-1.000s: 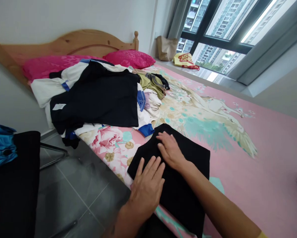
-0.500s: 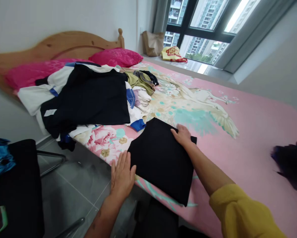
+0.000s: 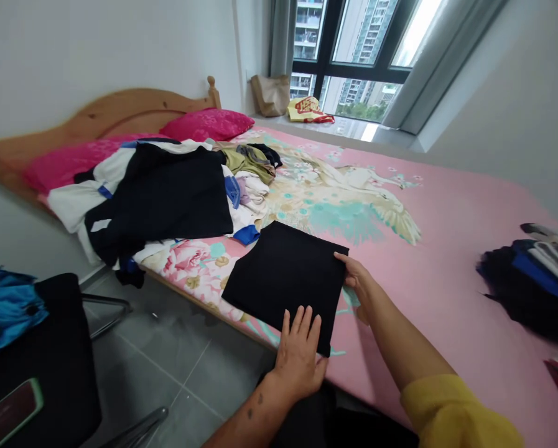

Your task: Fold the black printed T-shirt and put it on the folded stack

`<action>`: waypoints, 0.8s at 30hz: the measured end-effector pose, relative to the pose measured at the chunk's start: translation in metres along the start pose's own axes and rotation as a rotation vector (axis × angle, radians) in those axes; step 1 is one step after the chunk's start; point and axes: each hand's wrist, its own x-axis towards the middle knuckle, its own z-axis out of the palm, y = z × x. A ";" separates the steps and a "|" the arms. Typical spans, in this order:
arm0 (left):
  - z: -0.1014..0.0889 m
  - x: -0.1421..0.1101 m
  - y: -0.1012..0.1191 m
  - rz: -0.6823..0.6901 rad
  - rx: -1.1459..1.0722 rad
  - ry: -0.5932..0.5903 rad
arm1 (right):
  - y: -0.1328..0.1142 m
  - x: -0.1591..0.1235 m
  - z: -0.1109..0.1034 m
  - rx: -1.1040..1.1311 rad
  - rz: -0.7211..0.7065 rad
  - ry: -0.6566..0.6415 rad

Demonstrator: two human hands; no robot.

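A folded black garment (image 3: 285,280) lies flat near the edge of the pink patterned bed (image 3: 423,211). My left hand (image 3: 300,354) rests on its near corner, fingers stretched out and flat. My right hand (image 3: 360,283) is at the garment's right edge, fingers curled around or under that edge. My right arm wears a yellow sleeve (image 3: 456,414).
A heap of unfolded clothes (image 3: 167,193) lies toward the pink pillows (image 3: 204,122) and wooden headboard. A stack of folded dark and white clothes (image 3: 530,280) sits at the bed's right. A black chair (image 3: 50,361) with a phone (image 3: 8,410) and blue cloth stands left. Bags sit on the window sill.
My left hand moved from the garment's left edge to its near corner. My right hand slid from the far corner to the right edge. The view swung right, showing the folded stack.
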 end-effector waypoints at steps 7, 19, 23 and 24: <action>0.017 0.007 0.026 -0.225 0.089 0.125 | 0.000 0.000 0.007 0.125 0.021 -0.004; -0.045 0.055 0.000 -0.084 -0.126 -0.051 | 0.100 -0.118 -0.004 0.262 -0.133 -0.223; -0.046 0.127 0.015 -0.110 0.030 -0.117 | 0.136 -0.135 0.006 0.253 -0.262 -0.188; -0.040 0.144 0.023 -0.156 0.076 -0.157 | 0.140 -0.136 0.007 0.254 -0.285 -0.164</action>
